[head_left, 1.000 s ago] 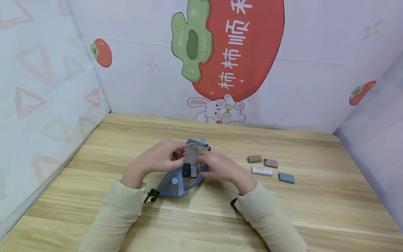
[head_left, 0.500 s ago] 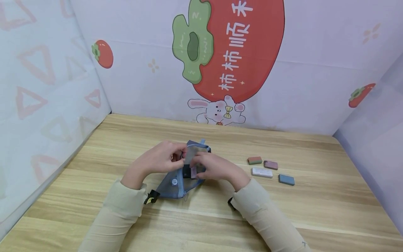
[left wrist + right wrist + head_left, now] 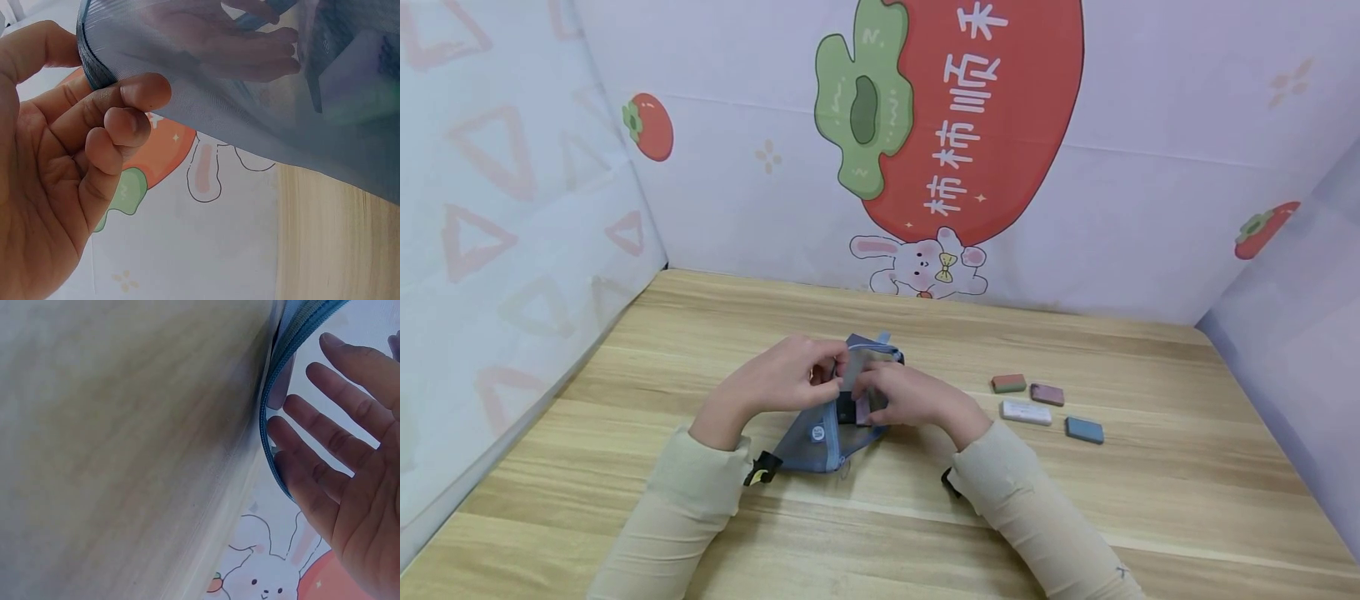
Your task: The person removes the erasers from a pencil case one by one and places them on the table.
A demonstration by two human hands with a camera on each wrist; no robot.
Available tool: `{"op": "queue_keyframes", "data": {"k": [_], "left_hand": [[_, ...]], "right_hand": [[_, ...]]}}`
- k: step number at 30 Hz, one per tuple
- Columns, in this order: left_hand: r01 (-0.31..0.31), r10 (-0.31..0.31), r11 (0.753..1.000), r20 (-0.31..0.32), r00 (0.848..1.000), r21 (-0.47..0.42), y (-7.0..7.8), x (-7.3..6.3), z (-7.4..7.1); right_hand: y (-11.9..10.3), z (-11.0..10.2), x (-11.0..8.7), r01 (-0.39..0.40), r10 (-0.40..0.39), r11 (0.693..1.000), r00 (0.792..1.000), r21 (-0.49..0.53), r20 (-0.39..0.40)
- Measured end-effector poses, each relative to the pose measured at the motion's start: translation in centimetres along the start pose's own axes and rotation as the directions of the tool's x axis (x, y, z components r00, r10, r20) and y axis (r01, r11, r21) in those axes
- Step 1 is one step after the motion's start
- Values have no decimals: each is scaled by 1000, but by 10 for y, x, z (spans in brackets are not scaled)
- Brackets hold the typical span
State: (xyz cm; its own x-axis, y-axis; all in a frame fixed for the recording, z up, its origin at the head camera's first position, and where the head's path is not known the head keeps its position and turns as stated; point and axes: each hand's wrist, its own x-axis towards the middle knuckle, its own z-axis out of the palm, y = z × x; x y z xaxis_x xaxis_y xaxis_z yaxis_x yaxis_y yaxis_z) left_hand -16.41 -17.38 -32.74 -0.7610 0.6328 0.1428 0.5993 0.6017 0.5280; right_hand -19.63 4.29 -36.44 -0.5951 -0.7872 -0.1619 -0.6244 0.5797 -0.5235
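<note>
A blue-trimmed mesh zip pouch (image 3: 805,450) stands open between the hands, a round white tag on its side. My left hand (image 3: 782,375) pinches the zipped rim between thumb and fingers; the left wrist view shows the mesh (image 3: 206,109) spreading from that grip. Over the mouth reaches my right hand (image 3: 921,396), its spread, gently bent fingers beside the zipper edge (image 3: 265,419) in the right wrist view. Inside lie a black block (image 3: 846,407) and a light purple block (image 3: 862,411), the latter partly covered by right fingers. Whether those fingers touch it I cannot tell.
Right of the pouch, several small eraser-like blocks lie on the wooden table (image 3: 1150,500): red-green (image 3: 1008,383), purple (image 3: 1047,394), white (image 3: 1026,412) and blue (image 3: 1085,429). A printed cloth wall (image 3: 737,208) rises behind the table, with side walls left and right.
My right hand has moved slightly left and deeper over the pouch mouth, covering more of the light purple block. The left hand keeps its hold on the rim.
</note>
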Motion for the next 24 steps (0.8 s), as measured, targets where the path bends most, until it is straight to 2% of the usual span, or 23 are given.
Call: {"op": "queue_keyframes", "data": {"k": [24], "left_hand": [[9, -9, 1000, 12, 1000, -9, -2, 1, 1]], "right_hand": [[1, 3, 8, -8, 14, 996, 998, -89, 61]]}}
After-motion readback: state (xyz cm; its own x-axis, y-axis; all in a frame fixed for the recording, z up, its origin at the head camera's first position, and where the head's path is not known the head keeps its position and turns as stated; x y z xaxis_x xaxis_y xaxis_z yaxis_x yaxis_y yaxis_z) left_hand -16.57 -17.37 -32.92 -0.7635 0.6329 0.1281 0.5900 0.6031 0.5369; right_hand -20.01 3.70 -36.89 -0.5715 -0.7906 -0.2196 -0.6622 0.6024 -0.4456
